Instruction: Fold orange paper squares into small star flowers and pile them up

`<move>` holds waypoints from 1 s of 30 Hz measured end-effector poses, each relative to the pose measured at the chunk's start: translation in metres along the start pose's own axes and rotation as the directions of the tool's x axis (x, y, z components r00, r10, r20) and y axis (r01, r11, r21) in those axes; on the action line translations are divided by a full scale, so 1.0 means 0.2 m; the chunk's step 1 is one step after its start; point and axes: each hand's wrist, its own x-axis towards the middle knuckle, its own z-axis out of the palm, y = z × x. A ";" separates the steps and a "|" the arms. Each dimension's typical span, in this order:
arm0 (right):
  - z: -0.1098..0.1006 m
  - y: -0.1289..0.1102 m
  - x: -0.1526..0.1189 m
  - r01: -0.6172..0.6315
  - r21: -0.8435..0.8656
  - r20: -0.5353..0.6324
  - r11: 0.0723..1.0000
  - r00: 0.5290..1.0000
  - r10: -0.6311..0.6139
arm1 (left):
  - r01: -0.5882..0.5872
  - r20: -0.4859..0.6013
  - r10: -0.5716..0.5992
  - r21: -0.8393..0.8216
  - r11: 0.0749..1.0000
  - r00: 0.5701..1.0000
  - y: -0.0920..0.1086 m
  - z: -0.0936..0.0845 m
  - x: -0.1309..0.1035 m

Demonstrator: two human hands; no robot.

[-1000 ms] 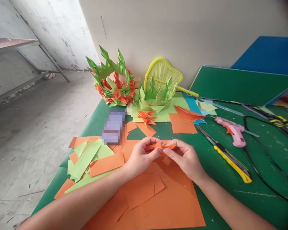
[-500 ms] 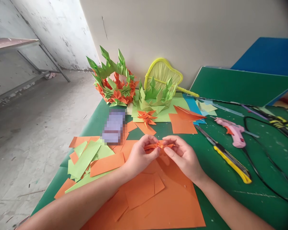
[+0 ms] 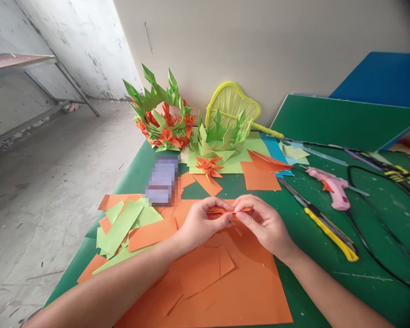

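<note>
Between my two hands is a small folded piece of orange paper (image 3: 220,210), seen nearly edge-on. My left hand (image 3: 205,219) pinches its left side between thumb and fingers. My right hand (image 3: 261,223) grips the right side in the same way, the fingertips of both hands almost meeting. Much of the fold is hidden behind the fingers. Below the hands lies a large orange sheet (image 3: 253,291) with smaller orange pieces on it. A folded orange paper flower (image 3: 209,167) rests just beyond the hands.
Green and orange paper crown (image 3: 167,136) and green crown (image 3: 222,148) stand at the back. Paper scraps (image 3: 123,228) are piled left, near a blurred purple rectangle (image 3: 162,180). Right are a utility knife (image 3: 328,232), a pink glue gun (image 3: 331,187) and its black cable (image 3: 369,241).
My fingers have closed in on the folded orange paper, which now looks flatter and more edge-on. My right hand's fingers have curled and shifted slightly. Other things have stayed in place.
</note>
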 end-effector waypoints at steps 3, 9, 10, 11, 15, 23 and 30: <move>0.00 0.01 0.01 -0.096 0.098 0.046 0.991 0.995 0.092 | 0.034 -0.024 -0.034 -0.026 0.999 0.999 0.01 0.00 0.00; -0.03 -0.01 0.01 -0.155 0.136 0.107 0.979 0.984 0.141 | 0.009 -0.019 -0.007 0.068 0.998 1.000 -0.01 -0.01 0.01; -0.03 -0.01 0.02 -0.142 0.126 0.109 0.982 0.986 0.129 | -0.026 -0.010 0.028 0.121 0.992 1.000 -0.01 -0.01 0.00; -0.03 -0.01 0.02 -0.137 0.117 0.104 0.984 0.987 0.125 | -0.069 0.001 0.070 0.182 0.981 0.998 -0.01 -0.01 0.00; -0.03 0.00 0.02 -0.236 0.165 0.058 0.958 0.972 0.229 | -0.193 0.038 0.192 0.352 0.916 0.981 -0.02 -0.01 -0.01; 0.02 0.00 0.01 -0.258 0.241 -0.051 0.936 0.959 0.278 | -0.113 -0.091 0.120 0.080 0.990 0.989 -0.03 0.00 0.01; 0.04 -0.01 0.01 -0.292 0.256 -0.053 0.921 0.948 0.315 | -0.101 -0.082 0.091 -0.132 0.986 0.993 -0.02 0.01 0.01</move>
